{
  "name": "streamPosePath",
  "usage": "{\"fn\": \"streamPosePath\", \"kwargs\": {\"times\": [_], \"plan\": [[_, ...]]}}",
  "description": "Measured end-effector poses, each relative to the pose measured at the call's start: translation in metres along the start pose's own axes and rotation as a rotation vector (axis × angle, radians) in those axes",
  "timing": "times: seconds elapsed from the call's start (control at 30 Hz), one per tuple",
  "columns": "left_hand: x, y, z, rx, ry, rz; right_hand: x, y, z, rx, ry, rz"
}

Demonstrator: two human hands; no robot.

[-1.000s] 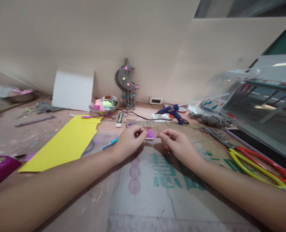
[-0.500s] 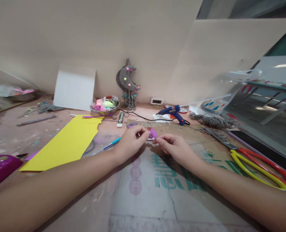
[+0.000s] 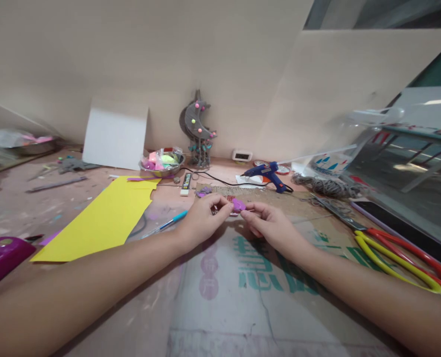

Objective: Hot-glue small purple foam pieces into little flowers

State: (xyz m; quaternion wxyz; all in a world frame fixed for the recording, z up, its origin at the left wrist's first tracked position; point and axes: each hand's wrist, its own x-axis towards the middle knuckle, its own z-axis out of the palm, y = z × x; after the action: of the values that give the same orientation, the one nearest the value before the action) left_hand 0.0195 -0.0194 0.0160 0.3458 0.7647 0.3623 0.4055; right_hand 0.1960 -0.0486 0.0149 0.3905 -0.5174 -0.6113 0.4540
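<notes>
Both my hands meet at the middle of the table over a sheet of printed cardboard. A small purple piece sits between their fingertips. My left hand pinches it from the left, fingers curled. From the right, my right hand pinches the same piece with thumb and forefinger. A tiny reddish bit shows just behind the purple piece; I cannot make out what it is.
A yellow paper sheet and a blue pen lie left. Behind are a bowl of coloured scraps, a grey moon ornament, and a blue glue gun with its cord. Red and yellow scissors, twine, a phone lie right.
My right hand has moved left and closed onto the purple piece, which has lifted slightly. My left hand has hardly moved.
</notes>
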Motion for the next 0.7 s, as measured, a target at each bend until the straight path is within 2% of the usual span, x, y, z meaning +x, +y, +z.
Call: {"fn": "streamPosePath", "kwargs": {"times": [0.33,0.7], "plan": [[-0.0001,0.0008,0.0,0.061,-0.038,0.031,-0.0032,-0.0018,-0.0011,-0.061,0.001,0.025],[0.0009,-0.0022,0.0002,0.019,-0.062,0.012,-0.004,-0.0038,-0.001,-0.093,0.022,0.045]]}}
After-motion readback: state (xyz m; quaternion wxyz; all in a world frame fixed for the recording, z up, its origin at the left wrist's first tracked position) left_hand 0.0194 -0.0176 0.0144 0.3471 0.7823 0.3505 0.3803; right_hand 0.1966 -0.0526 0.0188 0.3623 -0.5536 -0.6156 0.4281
